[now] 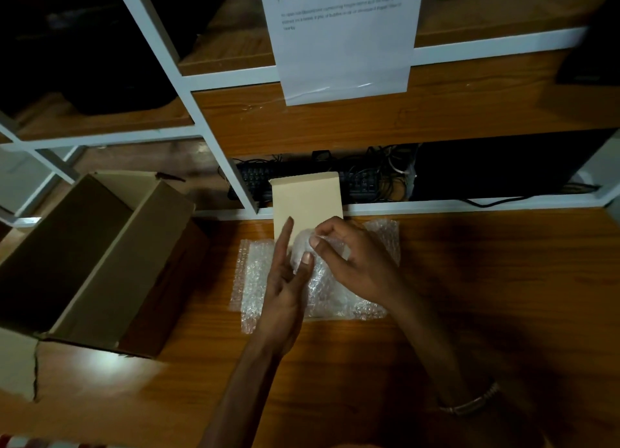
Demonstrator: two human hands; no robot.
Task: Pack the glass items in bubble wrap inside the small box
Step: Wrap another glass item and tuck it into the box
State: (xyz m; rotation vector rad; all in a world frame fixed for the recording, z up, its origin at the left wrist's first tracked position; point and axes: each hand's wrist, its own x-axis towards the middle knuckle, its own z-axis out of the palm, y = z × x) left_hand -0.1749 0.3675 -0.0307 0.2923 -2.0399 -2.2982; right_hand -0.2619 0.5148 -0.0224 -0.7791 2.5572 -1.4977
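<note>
Two boxes sit on your brown wooden desk, and neither holds a wrapped item that you can see. At nine o'clock the large open brown cardboard carton shows only bare walls. At twelve o'clock the small tan cardboard box has its flap raised, its opening hidden behind your hands. Beneath them lies the clear bubble wrap sheet, partly gathered into a bundle at the centre; whether glass sits inside it you cannot tell. Your right hand pinches the wrap's top fold. Your left hand steadies the bundle, thumb pressed on, forefinger straight. Judging by this, wrapping is mid-way; boxing remains.
</note>
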